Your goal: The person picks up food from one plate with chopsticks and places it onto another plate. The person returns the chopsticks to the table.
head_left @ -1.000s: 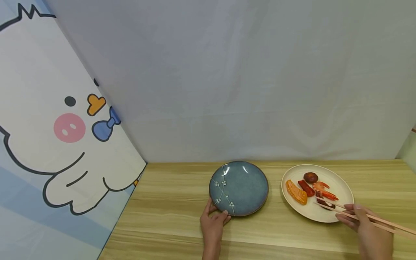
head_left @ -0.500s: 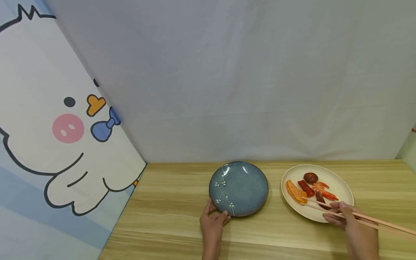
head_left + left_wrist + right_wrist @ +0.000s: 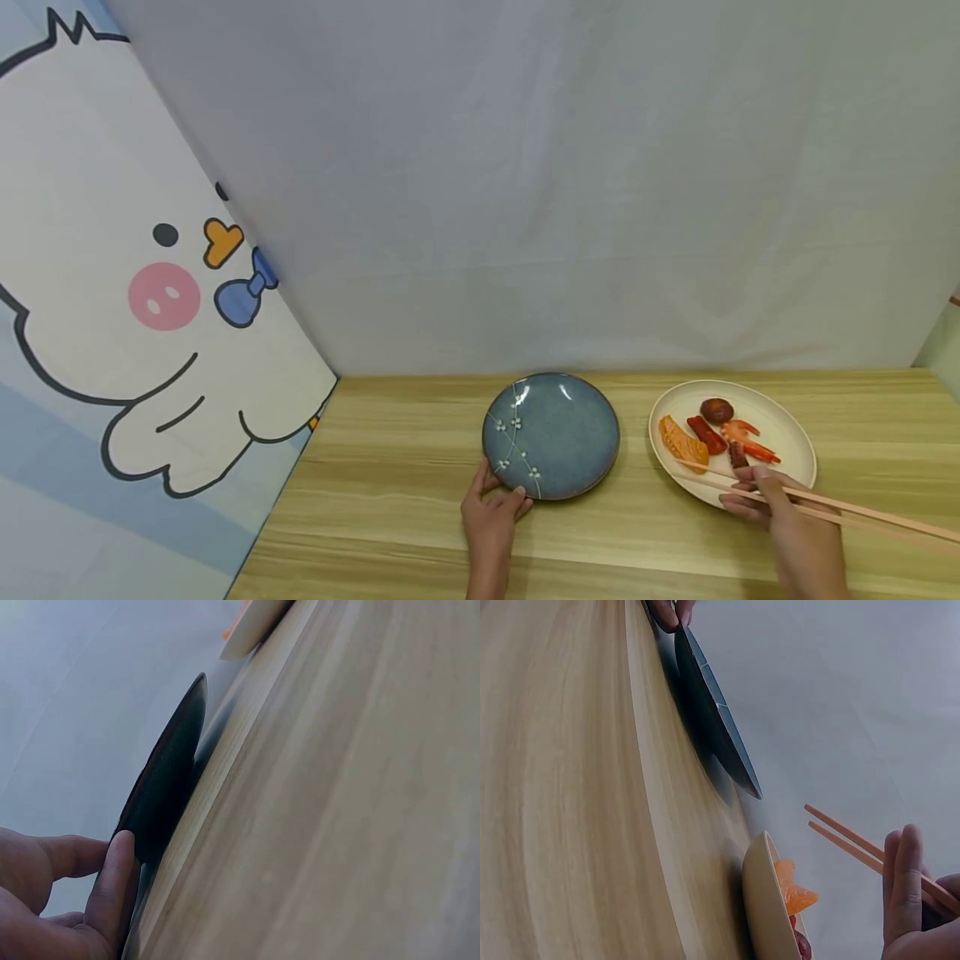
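Note:
On the left, my left hand (image 3: 491,517) grips the near-left rim of a blue-grey plate (image 3: 570,433) with white blossom branches. Thumb and fingers lie on either side of that rim in the left wrist view. My right hand (image 3: 795,525) holds a pair of chopsticks (image 3: 862,507). Their tips hover above the left front rim of a cream plate (image 3: 787,433), slightly apart, with nothing between them. That plate carries an orange salmon-like slice (image 3: 684,444), a dark red strip (image 3: 707,435), a round brown piece (image 3: 717,410), a red-orange shrimp-like piece (image 3: 750,437) and a dark tentacle-like piece (image 3: 738,455), partly hidden.
Both plates sit on a wood-grain table (image 3: 375,500), with a gap between them. A pale grey curtain (image 3: 562,183) rises behind the back edge. At the left stands a panel (image 3: 90,250) with a cartoon bird.
My right hand and the chopsticks have moved left across the cream plate, from the tentacle-like piece past the orange slice. The left hand and both plates stay in place.

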The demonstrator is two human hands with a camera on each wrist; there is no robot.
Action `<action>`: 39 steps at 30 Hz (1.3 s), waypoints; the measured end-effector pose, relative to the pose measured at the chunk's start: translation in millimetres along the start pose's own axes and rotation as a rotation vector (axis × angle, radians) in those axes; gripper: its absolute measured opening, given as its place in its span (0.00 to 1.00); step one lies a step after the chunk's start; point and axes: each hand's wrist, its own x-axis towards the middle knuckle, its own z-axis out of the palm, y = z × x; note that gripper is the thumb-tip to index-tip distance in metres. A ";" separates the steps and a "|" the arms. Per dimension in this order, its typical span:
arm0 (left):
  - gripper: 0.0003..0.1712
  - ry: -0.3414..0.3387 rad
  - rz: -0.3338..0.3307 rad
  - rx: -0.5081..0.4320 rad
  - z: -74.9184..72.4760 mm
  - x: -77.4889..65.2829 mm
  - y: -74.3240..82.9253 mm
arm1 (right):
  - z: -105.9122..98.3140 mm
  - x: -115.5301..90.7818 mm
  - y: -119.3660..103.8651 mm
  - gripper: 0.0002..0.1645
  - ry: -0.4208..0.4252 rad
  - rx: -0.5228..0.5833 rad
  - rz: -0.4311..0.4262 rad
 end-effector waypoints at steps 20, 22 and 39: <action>0.50 -0.001 0.017 -0.021 0.9 -0.4 1.1 | 13.7 2.2 14.0 0.21 -0.090 -0.022 -0.026; 0.50 -0.001 0.016 -0.020 0.9 -0.2 1.0 | 14.9 2.0 14.9 0.21 -0.091 -0.042 -0.024; 0.50 0.003 0.003 -0.011 0.5 1.0 -1.2 | 32.0 0.0 20.6 0.24 -0.065 -0.185 -0.018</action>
